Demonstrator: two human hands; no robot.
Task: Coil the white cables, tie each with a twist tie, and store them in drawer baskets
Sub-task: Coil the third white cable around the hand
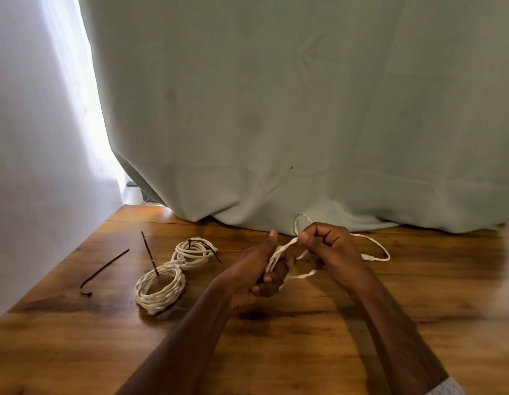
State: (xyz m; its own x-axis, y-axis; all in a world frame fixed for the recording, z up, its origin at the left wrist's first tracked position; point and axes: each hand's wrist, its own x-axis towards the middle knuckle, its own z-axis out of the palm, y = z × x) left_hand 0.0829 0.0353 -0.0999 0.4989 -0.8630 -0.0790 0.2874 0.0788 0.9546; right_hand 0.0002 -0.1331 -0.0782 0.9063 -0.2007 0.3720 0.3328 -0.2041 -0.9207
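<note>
White cable (pixel 287 246) between both grips: left hand (pixel 262 272), right hand (pixel 330 243).

Looks like a home room, not a lab or shop. Glossy wood-grain table (pixel 361 323) pushed up against a window: pale green curtain (pixel 276 109) hangs down onto the tabletop, daylight coming through the gap beside a sheer white drape (pixel 34 138). No benches, racks or equipment showing.
</note>
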